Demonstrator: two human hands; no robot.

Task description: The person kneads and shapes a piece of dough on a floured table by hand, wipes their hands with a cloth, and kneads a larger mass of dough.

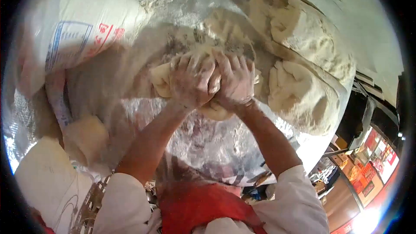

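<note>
A lump of pale dough (161,80) lies on the floured work surface (208,143), under both of my hands. My left hand (193,78) presses on its left part with the fingers bent over it. Beside it, almost touching, my right hand (236,76) bears down on the right part, fingers curled over the far side. Dough shows to the left of my left hand and below both wrists. Flour coats both hands. The dough under the palms is hidden.
Right of my hands sits a large dough piece (299,95), with a longer dough mass (314,37) behind it. A white printed sack (86,21) stands at the back left. A beige roll-like object (86,138) is at the left, above a white sack (45,182).
</note>
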